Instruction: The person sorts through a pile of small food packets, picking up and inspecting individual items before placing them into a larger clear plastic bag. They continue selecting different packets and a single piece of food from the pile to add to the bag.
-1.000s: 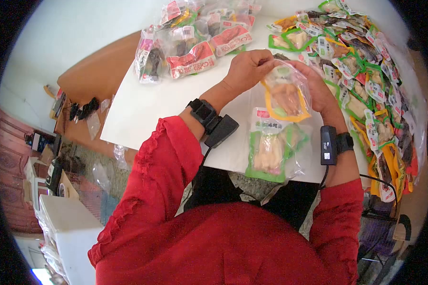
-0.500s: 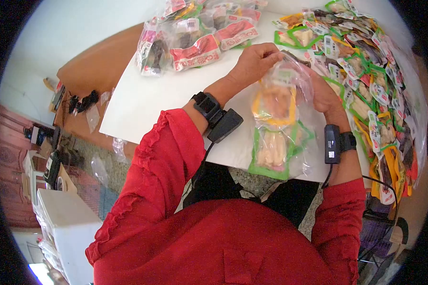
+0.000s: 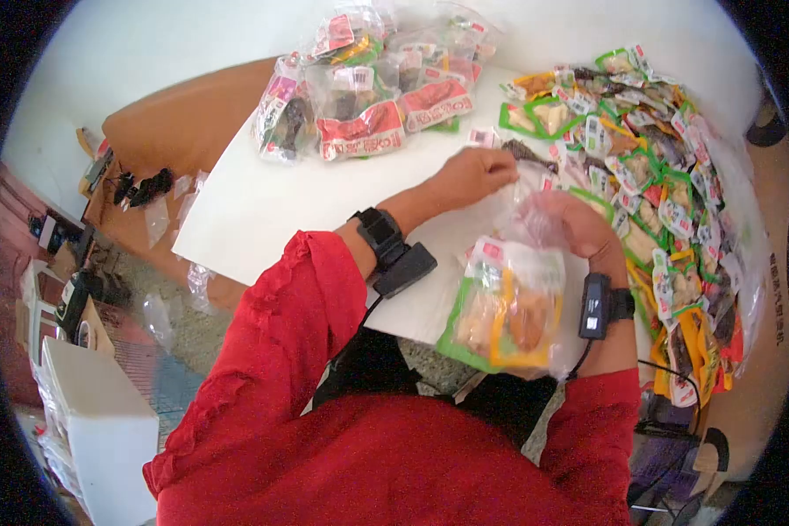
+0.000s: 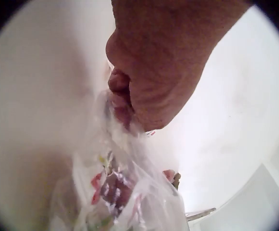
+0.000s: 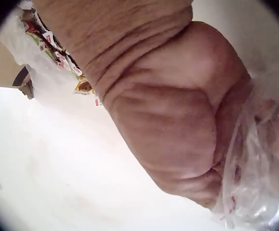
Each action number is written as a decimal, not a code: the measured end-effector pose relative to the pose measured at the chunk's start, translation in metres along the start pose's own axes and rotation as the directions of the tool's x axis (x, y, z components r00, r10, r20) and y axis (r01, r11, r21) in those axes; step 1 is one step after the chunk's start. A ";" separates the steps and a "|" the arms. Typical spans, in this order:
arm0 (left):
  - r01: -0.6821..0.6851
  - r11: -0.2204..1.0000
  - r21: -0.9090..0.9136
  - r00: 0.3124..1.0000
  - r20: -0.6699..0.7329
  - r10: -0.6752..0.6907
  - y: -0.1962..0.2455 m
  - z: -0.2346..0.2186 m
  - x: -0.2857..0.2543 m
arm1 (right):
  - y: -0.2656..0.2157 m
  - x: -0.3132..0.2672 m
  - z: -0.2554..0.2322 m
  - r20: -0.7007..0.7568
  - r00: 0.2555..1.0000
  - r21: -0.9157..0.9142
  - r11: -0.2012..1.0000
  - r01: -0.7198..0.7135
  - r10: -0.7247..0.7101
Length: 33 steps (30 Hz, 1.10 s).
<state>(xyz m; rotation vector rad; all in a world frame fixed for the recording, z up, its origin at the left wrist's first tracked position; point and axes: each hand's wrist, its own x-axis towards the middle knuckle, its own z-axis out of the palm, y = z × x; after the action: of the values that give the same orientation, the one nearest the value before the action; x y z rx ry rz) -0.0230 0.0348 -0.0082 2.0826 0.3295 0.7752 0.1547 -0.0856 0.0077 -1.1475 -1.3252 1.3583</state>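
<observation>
A clear plastic bag (image 3: 535, 263) with a green-edged packet (image 3: 473, 323) and a yellow-edged packet (image 3: 522, 321) in it hangs at the table's front edge. My left hand (image 3: 475, 178) pinches the bag's upper edge with curled fingers; in the left wrist view the plastic (image 4: 130, 168) trails from the hand (image 4: 158, 72). Around the bag's gathered mouth curl the fingers of my right hand (image 3: 579, 223). The right wrist view has that hand (image 5: 168, 125) with the film (image 5: 250, 168) bunched at its fingers.
Filled clear bags with red-labelled packets (image 3: 361, 130) stand at the table's back left. A large heap of green- and yellow-edged packets (image 3: 666, 202) covers the right side. The white table (image 3: 228, 210) borders a brown surface (image 3: 184, 105); a white cabinet (image 3: 105, 394) stands lower left.
The bag has come down and its packets now lie side by side, overlapping. Both hands have lowered, and the right hand has bunched the bag's upper part.
</observation>
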 end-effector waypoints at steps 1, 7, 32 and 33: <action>-0.022 0.996 0.082 0.997 0.082 0.015 0.002 0.000 -0.002 | -0.002 0.000 -0.002 0.145 0.989 -0.208 0.978 -0.004 0.034; 0.067 0.982 0.176 0.977 0.187 -0.101 0.011 -0.002 -0.006 | -0.014 0.002 0.000 -0.235 0.971 -0.121 0.993 0.004 -0.032; 0.197 0.923 -0.330 0.980 0.045 -0.193 -0.004 -0.008 -0.001 | 0.022 0.039 -0.018 -0.278 0.612 -0.955 0.146 -0.258 -0.740; 0.206 0.926 -0.317 0.978 0.048 -0.201 -0.003 -0.008 0.000 | 0.018 0.037 -0.015 -0.329 0.524 -0.941 0.229 -0.248 -0.786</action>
<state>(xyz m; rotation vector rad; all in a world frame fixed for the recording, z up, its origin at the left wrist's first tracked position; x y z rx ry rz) -0.0276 0.0416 -0.0073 1.7171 0.3780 0.6406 0.1632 -0.0468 -0.0118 -1.7768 -1.4559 -0.6551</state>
